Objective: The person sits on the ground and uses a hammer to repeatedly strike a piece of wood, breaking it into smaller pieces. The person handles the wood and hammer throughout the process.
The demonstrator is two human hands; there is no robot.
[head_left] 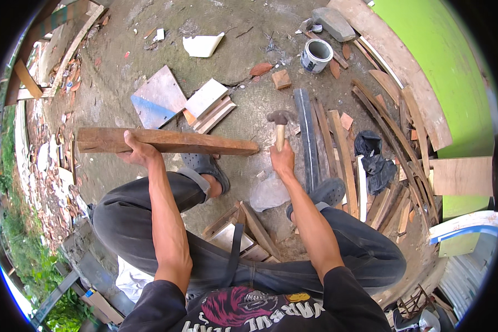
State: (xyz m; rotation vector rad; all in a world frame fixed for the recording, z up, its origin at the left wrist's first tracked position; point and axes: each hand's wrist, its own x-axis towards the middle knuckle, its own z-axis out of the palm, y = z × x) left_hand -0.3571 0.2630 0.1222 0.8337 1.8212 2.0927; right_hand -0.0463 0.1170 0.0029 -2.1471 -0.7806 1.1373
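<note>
Brown, weathered wood fills the left hand (140, 153): its fingers are wrapped over the near edge of a long, rough timber plank (166, 141), which lies roughly level across the person's front, above the left knee, its right end stopping just short of the other hand. The right hand (283, 160) is closed round the pale wooden handle of a hammer with a dark metal head (280, 126), held upright so that the head stands above the fist, near the plank's right end but apart from it. Below the plank a grey slip-on shoe (210, 167) shows on the left foot, and a second grey shoe (327, 192) sits under the right forearm; both legs are in dark trousers. Between the feet lies a pale, flat stone (268, 193) on the bare concrete ground (243, 99). Just right of the hammer a dark, narrow strip (306, 138) runs away from the person, with several thin wooden slats (342, 152) beside it and a crumpled black plastic bag (373, 157) farther right. Beyond the plank rest a flat tile with a blue corner (157, 98) and a white square tile (205, 97). Farther off stands an open white paint tin (316, 56), and a bright green wall (442, 61) curves along the right side.
</note>
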